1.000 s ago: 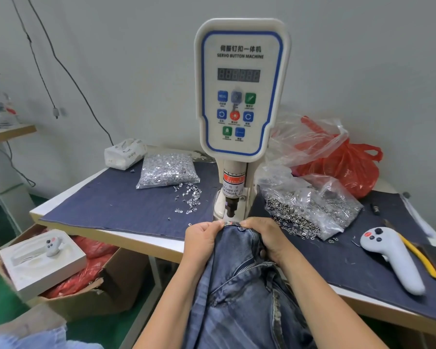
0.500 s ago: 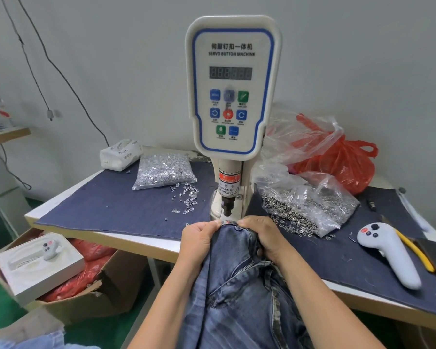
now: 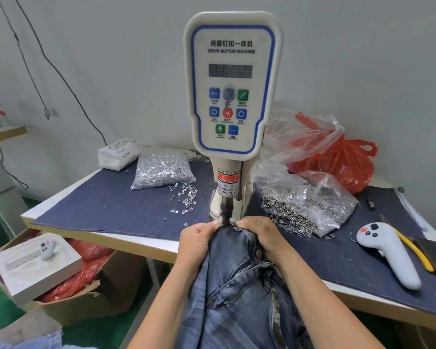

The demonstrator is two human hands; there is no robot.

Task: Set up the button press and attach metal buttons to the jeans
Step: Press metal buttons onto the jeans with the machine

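A white servo button machine (image 3: 230, 84) stands at the middle of the table, its dark punch (image 3: 227, 210) pointing down. Blue jeans (image 3: 239, 293) hang off the table's front edge, the waistband pulled up under the punch. My left hand (image 3: 198, 241) grips the waistband left of the punch. My right hand (image 3: 261, 236) grips it on the right, by the open zipper. A metal button (image 3: 258, 253) shows on the fly beside my right hand. A clear bag of silver tacks (image 3: 163, 170) lies left of the machine, a bag of button caps (image 3: 305, 205) right.
Loose tacks (image 3: 185, 199) scatter on the dark cloth (image 3: 111, 202) left of the machine. A white handheld controller (image 3: 388, 253) and yellow tool (image 3: 413, 250) lie right. A red plastic bag (image 3: 337, 159) sits behind. A cardboard box (image 3: 91, 295) with a white tray stands on the floor left.
The punch has come down to the waistband between my hands. Both hands keep their grip on the jeans, nudged slightly forward. The view has shifted a little.
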